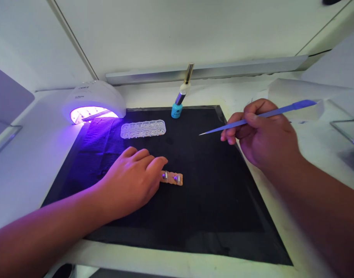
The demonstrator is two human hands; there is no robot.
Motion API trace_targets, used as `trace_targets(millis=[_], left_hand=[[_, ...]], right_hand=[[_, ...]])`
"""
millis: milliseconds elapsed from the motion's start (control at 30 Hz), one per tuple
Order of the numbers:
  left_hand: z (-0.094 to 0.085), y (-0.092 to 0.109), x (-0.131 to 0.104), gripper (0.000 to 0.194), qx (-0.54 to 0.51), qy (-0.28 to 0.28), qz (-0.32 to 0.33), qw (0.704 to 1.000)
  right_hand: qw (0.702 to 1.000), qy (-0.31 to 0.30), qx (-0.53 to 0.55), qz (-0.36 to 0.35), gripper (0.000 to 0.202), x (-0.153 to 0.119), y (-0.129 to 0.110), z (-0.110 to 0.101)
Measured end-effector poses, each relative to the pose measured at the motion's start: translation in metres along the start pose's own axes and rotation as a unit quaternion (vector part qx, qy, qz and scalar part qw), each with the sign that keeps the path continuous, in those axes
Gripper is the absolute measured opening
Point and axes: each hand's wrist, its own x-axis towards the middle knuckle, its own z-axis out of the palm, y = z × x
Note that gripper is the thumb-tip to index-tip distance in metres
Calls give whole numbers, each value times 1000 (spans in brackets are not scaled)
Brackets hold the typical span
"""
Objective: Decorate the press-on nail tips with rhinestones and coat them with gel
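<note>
My left hand (133, 177) rests low over the black mat, its fingers closed on one end of a small tan strip (179, 180). Shiny purple-silver pieces sit on the strip's visible part; the rest is hidden under my hand. Over the mat's right edge, my right hand (262, 135) grips slim blue tweezers (269, 114) like a pen. Their fine tip points left, above the mat and apart from the strip. Beyond my left hand lies a clear compartment case (143, 129) with small glittery bits inside.
A white nail lamp (97, 94) glows purple at the back left. A turquoise polish bottle (176, 111) stands at the mat's back edge, with a gold-capped bottle (189, 74) behind it. The black mat (203, 208) covers the white table. White paper (293, 90) lies behind my right hand.
</note>
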Motion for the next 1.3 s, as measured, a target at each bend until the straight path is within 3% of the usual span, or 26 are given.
trace_targets(millis=[167,333,433,500,633,700,1300], left_hand=[[-2,-1,-1,25,-7,-19,-12,1000],[-27,-24,-12,62,-116,-47,-31,992],[-43,-40,-13,62,-156,-28,-12,987],[-46,-44,-10,62,-172,-50,-8,984],[-35,-43,-4,62,-169,-140,-2,976],[-28,-42,-3,60,-166,-159,11,973],[-15,-48,-3,43,-211,-116,51,969]], right_hand=[[1000,5,3,3,26,1,-1,1],[1000,20,-11,7,18,1,-1,1],[999,19,-26,11,11,2,-1,0],[999,10,-35,15,10,3,-1,0],[999,4,-46,10,12,4,-1,-1],[999,9,-44,4,12,5,1,-3],[999,26,-36,28,7,3,5,-4]])
